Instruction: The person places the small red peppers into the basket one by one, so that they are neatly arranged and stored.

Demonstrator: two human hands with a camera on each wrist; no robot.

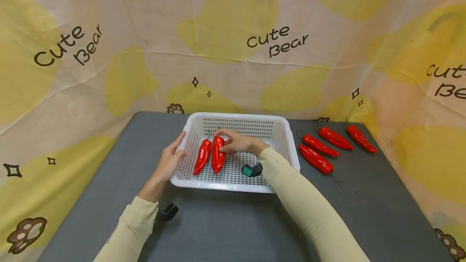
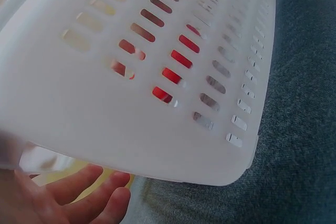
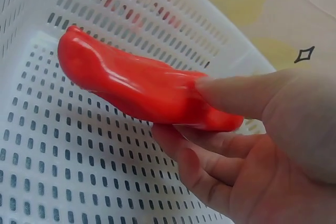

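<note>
The right hand (image 1: pixel 237 142) pinches 1 red pepper (image 1: pixel 217 161) between thumb and bent fingers, by the half nearer the basket's (image 1: pixel 225 186) far edge; whether it bears on the floor, I cannot tell. The left hand (image 1: pixel 169 161) holds the basket's left rim between thumb and fingers, and that brace is worth keeping. Lay the pepper parallel to its neighbouring pepper (image 1: pixel 202 157), lower its tip gently, and release without rolling it. 4 loose peppers (image 1: pixel 316 160) lie between the basket's right edge and the desk's (image 1: pixel 218 225) far right corner.
</note>
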